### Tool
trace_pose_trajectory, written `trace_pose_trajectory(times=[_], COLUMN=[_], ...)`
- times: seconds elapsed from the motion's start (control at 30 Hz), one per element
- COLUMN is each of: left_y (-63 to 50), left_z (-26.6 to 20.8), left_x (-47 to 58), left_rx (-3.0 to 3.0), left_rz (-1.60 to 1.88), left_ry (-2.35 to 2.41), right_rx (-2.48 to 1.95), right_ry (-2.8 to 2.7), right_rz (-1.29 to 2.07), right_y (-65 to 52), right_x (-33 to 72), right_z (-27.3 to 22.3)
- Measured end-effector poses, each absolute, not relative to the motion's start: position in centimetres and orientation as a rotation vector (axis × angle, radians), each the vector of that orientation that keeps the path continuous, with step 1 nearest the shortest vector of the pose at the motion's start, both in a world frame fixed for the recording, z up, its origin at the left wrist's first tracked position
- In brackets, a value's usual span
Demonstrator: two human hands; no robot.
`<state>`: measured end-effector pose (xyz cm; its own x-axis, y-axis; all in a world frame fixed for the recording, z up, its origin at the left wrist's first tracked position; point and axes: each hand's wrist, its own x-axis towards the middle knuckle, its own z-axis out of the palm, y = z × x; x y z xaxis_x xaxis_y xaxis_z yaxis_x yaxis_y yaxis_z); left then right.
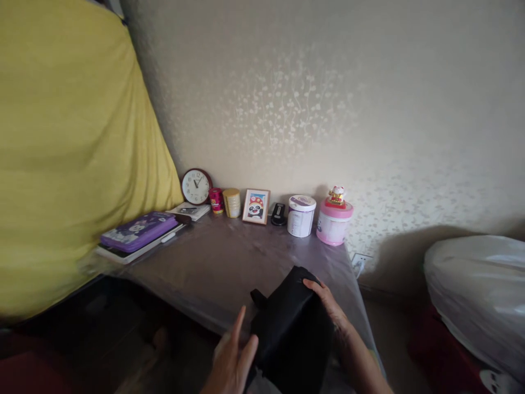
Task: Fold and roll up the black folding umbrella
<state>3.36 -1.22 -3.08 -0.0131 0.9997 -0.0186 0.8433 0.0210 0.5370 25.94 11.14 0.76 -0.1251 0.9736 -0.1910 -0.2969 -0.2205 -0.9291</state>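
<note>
A black bag (283, 312) with a smooth, soft-looking surface is tilted over the front right part of the table. A short black loop sticks out at its left side. My right hand (328, 303) grips the bag's upper right edge, the fingertips resting on top and the rest partly behind the fabric. Low on the left is my left hand (233, 355), somewhat blurred, its index finger stretched up and thumb apart, close against the bag's left side. Its other fingers are hidden. What is inside the bag does not show.
The table (205, 257) has a glossy cover. Along the wall stand a clock (197, 186), a red can (216, 201), a yellow-lidded container (232, 203), a panda picture (256, 207), a white tub (301, 216) and a pink tub (334, 224). A purple case (139, 231) lies left.
</note>
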Motion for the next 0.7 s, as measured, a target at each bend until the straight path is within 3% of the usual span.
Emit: trace_pose_trajectory(times=[0.3, 0.53, 0.7], left_y=[-2.0, -1.0, -0.2], left_z=[-0.2, 0.2, 0.1], left_x=[4.7, 3.2, 2.5], left_rx=[2.015, 1.641, 1.166], left_rz=[0.218, 0.498, 0.586], left_ry=[1.923, 1.671, 1.381], right_rx=[-1.165, -1.323, -1.306], right_ry=[-0.992, -1.195, -1.067], right_rz=[1.529, 1.024, 1.072], right_y=[11.1, 10.4, 8.5], right_x=[26.4, 29.0, 31.4], right_z=[0.0, 1.0, -0.7])
